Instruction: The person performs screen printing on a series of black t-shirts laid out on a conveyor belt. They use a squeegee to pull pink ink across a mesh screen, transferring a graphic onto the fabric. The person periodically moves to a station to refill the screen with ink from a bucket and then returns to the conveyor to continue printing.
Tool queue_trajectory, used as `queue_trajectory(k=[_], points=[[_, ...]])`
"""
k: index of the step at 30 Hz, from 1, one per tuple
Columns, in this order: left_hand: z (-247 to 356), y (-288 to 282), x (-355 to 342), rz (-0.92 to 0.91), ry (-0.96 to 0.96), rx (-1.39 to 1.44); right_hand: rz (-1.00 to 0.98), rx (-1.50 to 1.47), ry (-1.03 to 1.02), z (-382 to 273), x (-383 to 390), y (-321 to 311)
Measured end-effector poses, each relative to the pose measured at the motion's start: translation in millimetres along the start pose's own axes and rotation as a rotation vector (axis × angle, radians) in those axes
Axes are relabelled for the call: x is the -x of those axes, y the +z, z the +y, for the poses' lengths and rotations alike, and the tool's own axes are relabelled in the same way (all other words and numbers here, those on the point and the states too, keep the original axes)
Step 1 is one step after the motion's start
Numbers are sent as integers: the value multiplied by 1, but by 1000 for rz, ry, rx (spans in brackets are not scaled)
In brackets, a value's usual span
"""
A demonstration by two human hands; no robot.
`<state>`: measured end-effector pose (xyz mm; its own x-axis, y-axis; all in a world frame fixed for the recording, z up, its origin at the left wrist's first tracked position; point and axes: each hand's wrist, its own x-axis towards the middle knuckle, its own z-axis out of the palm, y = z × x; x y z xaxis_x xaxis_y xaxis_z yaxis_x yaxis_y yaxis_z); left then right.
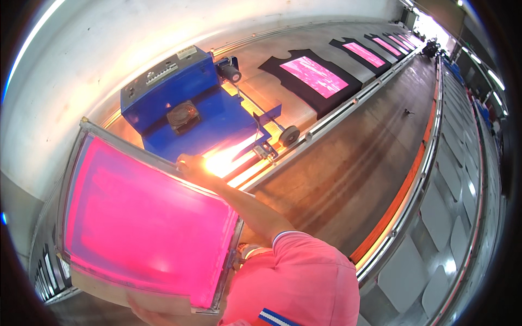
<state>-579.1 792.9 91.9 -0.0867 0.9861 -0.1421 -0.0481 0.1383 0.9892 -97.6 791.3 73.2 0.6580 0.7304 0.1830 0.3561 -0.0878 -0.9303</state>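
A framed screen (144, 217) coated in bright pink stands tilted at the left. My right hand (190, 165) grips its upper edge, beside a bright orange glow. My left hand (141, 309) holds its lower edge from below, fingers partly hidden. A blue machine (171, 125) with a switch panel and fan grille sits on rails just beyond the screen, light glaring from underneath. Behind it, black garment pieces (272, 65) with pink printed rectangles (314, 76) lie along the long bench.
Metal rails (337, 114) edge the bench, which runs toward a bright doorway (427, 27). A concrete aisle (342, 179) separates it from a second long bench with grey boards (402, 261) on the right. A white wall (49, 108) curves along the left.
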Motion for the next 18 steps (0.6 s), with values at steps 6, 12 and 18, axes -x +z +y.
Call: queue_trajectory(k=[6,12,18], points=[[11,-10,-56,-110,-32,-6,-54,101,93,-16,5,15],[18,-12,-101,-277,-61,4,197,183,74,-11,35,22],[29,-13,-120,-406,-86,16,361,325,45,-8,81,18]])
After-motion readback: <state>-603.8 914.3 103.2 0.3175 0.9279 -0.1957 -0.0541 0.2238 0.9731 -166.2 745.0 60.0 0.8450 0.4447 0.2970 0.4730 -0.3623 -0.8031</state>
